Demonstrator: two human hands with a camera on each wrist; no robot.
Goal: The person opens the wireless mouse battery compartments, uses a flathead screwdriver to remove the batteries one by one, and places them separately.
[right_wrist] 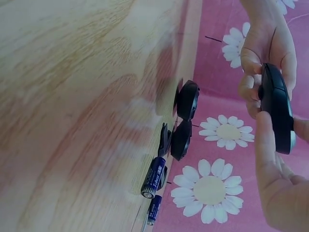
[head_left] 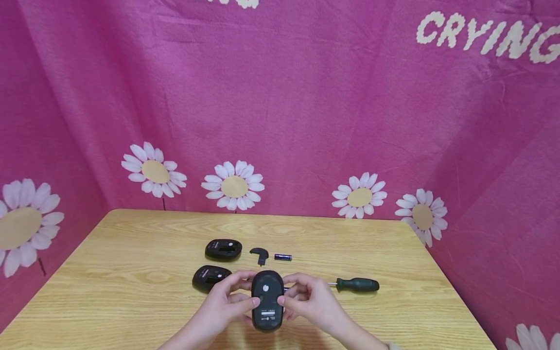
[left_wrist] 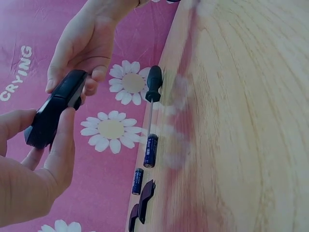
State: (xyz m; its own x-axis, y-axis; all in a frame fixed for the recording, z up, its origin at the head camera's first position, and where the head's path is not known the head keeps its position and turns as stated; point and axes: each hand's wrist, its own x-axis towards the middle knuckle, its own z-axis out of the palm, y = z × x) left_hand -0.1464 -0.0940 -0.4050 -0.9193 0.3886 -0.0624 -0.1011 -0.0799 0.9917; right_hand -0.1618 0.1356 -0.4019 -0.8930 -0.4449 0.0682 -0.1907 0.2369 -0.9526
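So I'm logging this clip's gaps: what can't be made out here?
- Mouse label print: head view, too small to read.
- Second battery: in the head view hidden behind the hands; only battery shows.
- Screwdriver tip: head view, covered by the right hand.
- Left hand forearm: cut off by the bottom edge.

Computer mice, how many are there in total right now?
3. One mouse is held bottom-up in both hands, one mouse lies just left of the left hand, one mouse lies farther back. None seem hidden.
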